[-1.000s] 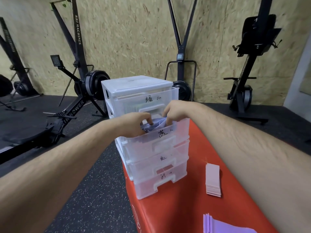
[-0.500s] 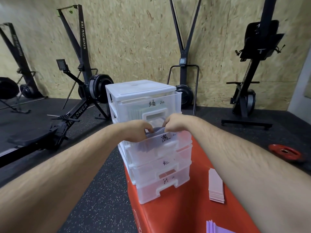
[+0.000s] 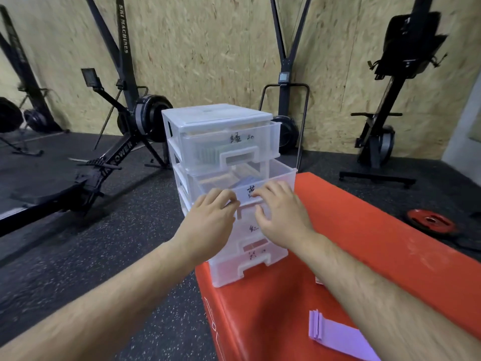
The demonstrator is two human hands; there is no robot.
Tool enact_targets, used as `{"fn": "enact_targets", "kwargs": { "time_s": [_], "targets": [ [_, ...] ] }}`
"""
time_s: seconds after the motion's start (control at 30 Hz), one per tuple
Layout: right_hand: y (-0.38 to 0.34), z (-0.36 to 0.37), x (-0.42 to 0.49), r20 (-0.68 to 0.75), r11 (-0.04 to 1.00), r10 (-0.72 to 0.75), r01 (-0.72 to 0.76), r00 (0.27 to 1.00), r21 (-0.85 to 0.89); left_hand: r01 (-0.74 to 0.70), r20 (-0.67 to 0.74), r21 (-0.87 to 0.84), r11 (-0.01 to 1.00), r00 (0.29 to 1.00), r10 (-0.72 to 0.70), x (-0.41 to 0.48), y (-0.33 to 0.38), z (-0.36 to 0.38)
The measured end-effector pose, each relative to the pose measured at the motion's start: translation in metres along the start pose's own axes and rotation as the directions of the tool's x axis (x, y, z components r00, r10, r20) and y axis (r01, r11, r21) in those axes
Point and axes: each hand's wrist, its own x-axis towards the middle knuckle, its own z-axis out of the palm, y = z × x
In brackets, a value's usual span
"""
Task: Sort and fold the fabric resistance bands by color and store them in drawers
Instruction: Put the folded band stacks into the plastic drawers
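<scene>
Head cam: red plyo box [image 3: 364, 246] carries everything; clear 4-drawer unit [image 3: 216, 118] sits at its far-left corner, front facing the person. 2nd drawer [image 3: 281, 175] is pulled out w/ a bluish folded band [image 3: 244, 182] lying inside, so the blue batch looks stowed. Top drawer [image 3: 226, 147] is closed w/ greenish bands showing through the front. Step in hand, prob: closing the 2nd drawer. Left hand [image 3: 208, 222] and right hand [image 3: 281, 217] are both at its front edge, fingers curled loosely, empty, not gripping any band; whether fingertips actually touch the plastic I can't tell (motion blur). Next move needs an even push from both sides so the drawer runs straight and the light unit doesn't slide off the box's corner; band must stay below the rim or it snags on the top drawer. After that, purple bands [image 3: 335, 334] near the box's front edge are still loose and only partly folded, so they need folding + the right labelled drawer. Nothing blocks the push. Gym machines and a red weight plate [image 3: 430, 221] on the floor are well apart, no issue.
</scene>
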Motion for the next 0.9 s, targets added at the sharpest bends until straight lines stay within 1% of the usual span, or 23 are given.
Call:
{"fn": "enact_targets", "kwargs": {
  "time_s": [0.07, 0.13, 0.23, 0.3, 0.37, 0.47, 0.53, 0.6, 0.67, 0.73, 0.83, 0.87, 0.9],
  "targets": [
    [-0.002, 0.008, -0.007, 0.077, 0.999, 0.037, -0.036, 0.996, -0.016, 0.017, 0.049, 0.028, 0.999, 0.999, -0.019, -0.004, 0.003, 0.009],
    [-0.004, 0.012, -0.005, 0.101, 0.997, 0.071, -0.069, 0.992, -0.025, 0.04, 0.066, 0.058, 0.998, 0.997, -0.044, -0.004, 0.002, 0.013],
    [-0.009, 0.018, 0.004, 0.179, 0.994, 0.103, -0.092, 0.978, -0.065, 0.109, 0.123, 0.078, 0.991, 0.985, -0.118, 0.0, -0.002, 0.016],
    [-0.013, 0.022, 0.012, 0.259, 0.992, 0.117, -0.1, 0.959, -0.079, 0.155, 0.176, 0.089, 0.984, 0.97, -0.168, 0.005, -0.006, 0.019],
    [-0.016, 0.025, 0.017, 0.338, 0.99, 0.132, -0.107, 0.932, -0.092, 0.196, 0.229, 0.072, 0.978, 0.951, -0.208, 0.01, -0.009, 0.024],
    [-0.017, 0.024, 0.012, 0.372, 0.989, 0.148, -0.127, 0.916, -0.08, 0.25, 0.292, 0.017, 0.968, 0.925, -0.244, 0.014, -0.008, 0.03],
    [-0.015, 0.018, -0.001, 0.361, 0.989, 0.145, -0.127, 0.921, -0.073, 0.23, 0.271, -0.023, 0.973, 0.938, -0.216, 0.011, -0.001, 0.031],
    [-0.01, 0.011, -0.021, 0.34, 0.987, 0.157, -0.137, 0.927, -0.083, 0.176, 0.224, -0.091, 0.98, 0.963, -0.152, 0.005, 0.014, 0.032],
    [-0.002, 0.002, -0.043, 0.316, 0.981, 0.187, -0.161, 0.93, -0.105, 0.144, 0.191, -0.168, 0.975, 0.975, -0.111, 0.001, 0.037, 0.038],
    [0.01, -0.008, -0.069, 0.315, 0.969, 0.242, -0.212, 0.918, -0.127, 0.134, 0.195, -0.224, 0.965, 0.977, -0.09, 0.0, 0.065, 0.047],
    [0.034, -0.018, -0.119, 0.309, 0.928, 0.373, -0.351, 0.875, -0.124, 0.127, 0.269, -0.323, 0.938, 0.963, -0.037, -0.001, 0.112, 0.073],
    [0.044, -0.021, -0.136, 0.321, 0.898, 0.439, -0.417, 0.839, -0.139, 0.132, 0.287, -0.368, 0.921, 0.958, -0.023, -0.001, 0.128, 0.085],
    [0.054, -0.023, -0.15, 0.36, 0.859, 0.511, -0.485, 0.781, -0.165, 0.153, 0.311, -0.418, 0.896, 0.95, -0.017, -0.001, 0.144, 0.097]
  ]
}}
